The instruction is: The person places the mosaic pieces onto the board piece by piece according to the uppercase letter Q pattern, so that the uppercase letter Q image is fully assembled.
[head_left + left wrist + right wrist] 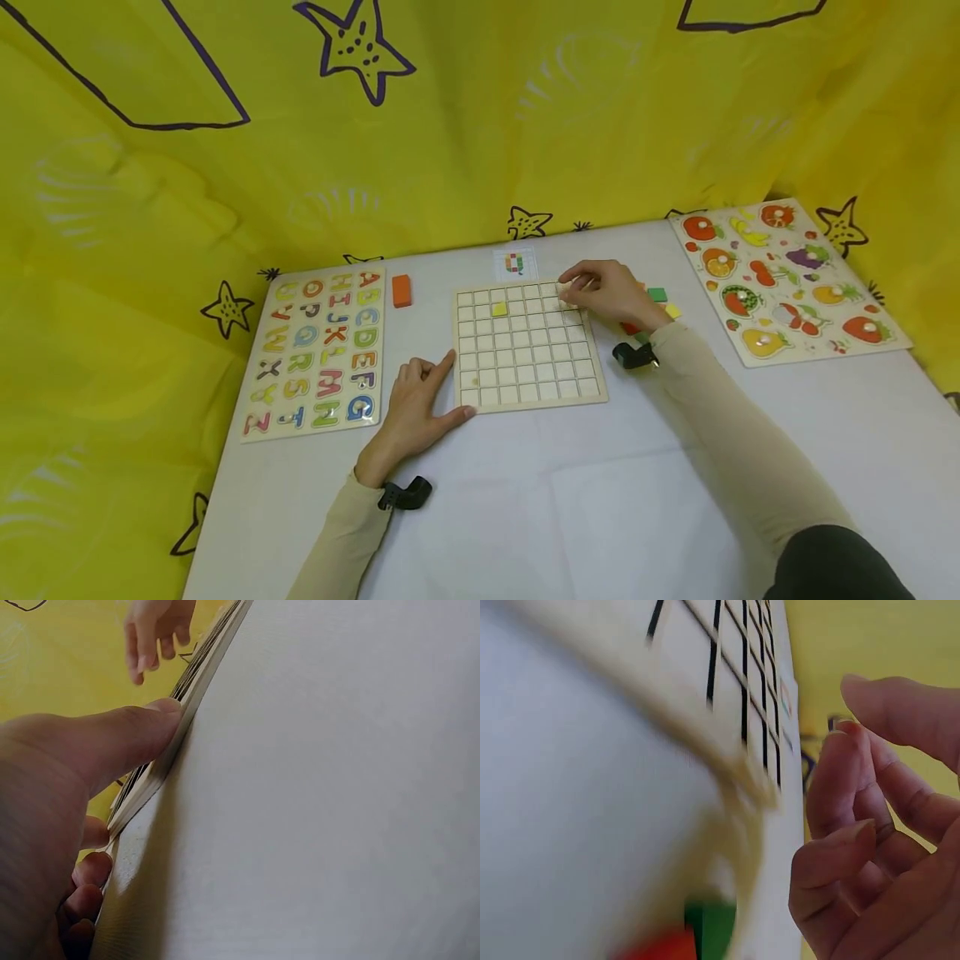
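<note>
A wooden grid board [530,407] lies in the middle of the table, with one yellow square tile [499,309] in an upper left cell. My left hand [420,412] steadies the board's near left corner, thumb on the front edge and straight index finger against the left side. In the left wrist view the thumb [127,739] presses the board's rim. Over the far right corner hovers my right hand [611,292], fingers loosely bent. The right wrist view shows a gap between its thumb [900,709] and index finger, with no tile visible there.
Behind the board lies a small pattern card [515,263]. Green [657,294], yellow and red tiles lie right of the board, partly behind my right hand. An orange block [402,291] and an alphabet puzzle [315,354] are left; a fruit puzzle [787,279] is right.
</note>
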### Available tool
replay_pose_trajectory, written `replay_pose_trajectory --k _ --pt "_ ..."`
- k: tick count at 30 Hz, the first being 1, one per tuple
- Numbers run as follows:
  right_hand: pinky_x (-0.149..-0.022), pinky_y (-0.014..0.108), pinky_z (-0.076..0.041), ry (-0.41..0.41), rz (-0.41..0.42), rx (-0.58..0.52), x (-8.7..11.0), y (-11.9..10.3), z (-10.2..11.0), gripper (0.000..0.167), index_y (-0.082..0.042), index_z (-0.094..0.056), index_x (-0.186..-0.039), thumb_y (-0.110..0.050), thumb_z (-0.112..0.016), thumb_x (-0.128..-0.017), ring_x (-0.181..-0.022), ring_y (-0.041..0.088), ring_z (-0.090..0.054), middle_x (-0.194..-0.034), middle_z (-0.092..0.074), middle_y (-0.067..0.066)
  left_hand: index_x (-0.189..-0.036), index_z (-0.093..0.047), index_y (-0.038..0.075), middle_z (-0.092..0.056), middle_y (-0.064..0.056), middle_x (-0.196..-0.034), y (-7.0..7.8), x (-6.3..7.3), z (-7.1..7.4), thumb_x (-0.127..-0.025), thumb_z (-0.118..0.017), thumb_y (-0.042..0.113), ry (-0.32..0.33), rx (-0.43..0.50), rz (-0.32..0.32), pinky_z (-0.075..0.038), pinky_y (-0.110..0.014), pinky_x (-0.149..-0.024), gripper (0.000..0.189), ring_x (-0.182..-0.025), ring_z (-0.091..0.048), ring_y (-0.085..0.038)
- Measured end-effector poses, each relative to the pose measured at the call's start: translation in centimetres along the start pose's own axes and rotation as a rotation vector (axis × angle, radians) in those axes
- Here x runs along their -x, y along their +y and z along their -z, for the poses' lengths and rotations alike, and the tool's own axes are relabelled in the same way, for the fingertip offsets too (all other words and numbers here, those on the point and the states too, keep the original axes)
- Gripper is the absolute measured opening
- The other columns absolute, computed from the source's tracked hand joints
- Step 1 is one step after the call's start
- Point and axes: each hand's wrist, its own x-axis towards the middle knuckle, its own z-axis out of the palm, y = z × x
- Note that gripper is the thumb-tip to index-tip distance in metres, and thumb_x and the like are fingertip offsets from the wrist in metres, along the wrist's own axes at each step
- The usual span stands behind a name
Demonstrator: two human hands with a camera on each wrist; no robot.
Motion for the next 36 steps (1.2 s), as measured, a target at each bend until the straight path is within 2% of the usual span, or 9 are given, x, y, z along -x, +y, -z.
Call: replay_pose_trajectory --k 4,10,13,16,19,21,26,36 --pt "-0.077 0.032 -0.05 0.023 -0.037 0.041 1.8 1.8 2.3 0.033 -0.008 -0.074 -0.125 -0.03 -0.075 -0.1 -0.09 0.024 -0.066 -0.108 -0.073 0.014 -0.162 -0.045 0.009 -0.05 -0.016 -0.117 0.0 0.1 -0.1 -0.085 -0.086 0.043 0.008 0.006 -0.004 -0.032 -0.043 -0.093 0.093 -0.106 -0.04 -0.029" --pt "-0.081 0.034 -0.049 -0.004 -0.076 0.108 4.5 3.1 4.4 0.038 -0.009 -0.074 -0.127 -0.035 -0.075 -0.1 -0.092 0.023 -0.064 -0.108 -0.072 0.012 -0.162 -0.046 0.01 -0.048 -0.012 -0.111 -0.1 0.2 -0.3 -0.085 -0.086 0.044 0.015 0.007 0.002 -0.031 -0.041 -0.092 0.093 -0.103 -0.039 -0.027" --pt "-0.075 0.03 -0.049 -0.019 -0.055 0.146 5.4 3.7 4.7 0.038 -0.006 -0.074 -0.125 -0.033 -0.076 -0.099 -0.088 0.021 -0.064 -0.105 -0.072 0.012 -0.162 -0.045 0.012 -0.046 -0.01 -0.11 -0.1 0.3 -0.3 -0.086 -0.086 0.045 0.01 0.01 0.02 -0.03 -0.04 -0.092 0.093 -0.103 -0.039 -0.027" --pt "-0.065 0.027 -0.047 -0.036 -0.04 0.166 6.1 4.2 5.0 0.037 -0.003 -0.073 -0.122 -0.03 -0.079 -0.097 -0.077 0.017 -0.062 -0.097 -0.07 0.01 -0.163 -0.044 0.012 -0.045 -0.01 -0.109 0.1 0.3 -0.3 -0.086 -0.086 0.045 0.003 0.016 0.028 -0.03 -0.04 -0.091 0.094 -0.102 -0.038 -0.027" --pt "-0.061 0.027 -0.044 -0.038 -0.041 0.195 6.5 4.4 5.2 0.035 -0.001 -0.073 -0.117 -0.027 -0.081 -0.095 -0.066 0.014 -0.057 -0.087 -0.067 0.005 -0.163 -0.044 0.011 -0.045 -0.01 -0.11 0.2 0.2 -0.3 -0.086 -0.086 0.045 0.003 0.015 0.026 -0.029 -0.04 -0.091 0.094 -0.103 -0.038 -0.027" --pt "-0.063 0.028 -0.043 -0.028 -0.042 0.221 6.7 4.5 5.1 0.033 -0.002 -0.074 -0.114 -0.027 -0.083 -0.094 -0.064 0.013 -0.056 -0.082 -0.066 0.003 -0.162 -0.044 0.011 -0.045 -0.011 -0.11 0.3 0.1 -0.4 -0.086 -0.086 0.045 0.004 0.015 0.024 -0.029 -0.04 -0.092 0.094 -0.104 -0.038 -0.028" --pt "-0.072 0.035 -0.041 -0.008 -0.04 0.29 6.8 4.5 4.6 0.032 -0.004 -0.073 -0.11 -0.029 -0.084 -0.093 -0.073 0.018 -0.055 -0.079 -0.066 0.002 -0.162 -0.045 0.011 -0.046 -0.011 -0.11 0.3 0.0 -0.3 -0.086 -0.086 0.045 0.014 0.022 0.022 -0.03 -0.041 -0.091 0.093 -0.104 -0.038 -0.027" --pt "-0.074 0.036 -0.042 0.003 -0.047 0.31 7.0 4.7 4.4 0.031 -0.008 -0.069 -0.101 -0.032 -0.086 -0.091 -0.078 0.02 -0.057 -0.082 -0.066 0.004 -0.162 -0.045 0.011 -0.047 -0.009 -0.109 0.2 0.3 -0.3 -0.086 -0.086 0.045 0.018 0.03 0.017 -0.03 -0.039 -0.09 0.092 -0.103 -0.038 -0.025"
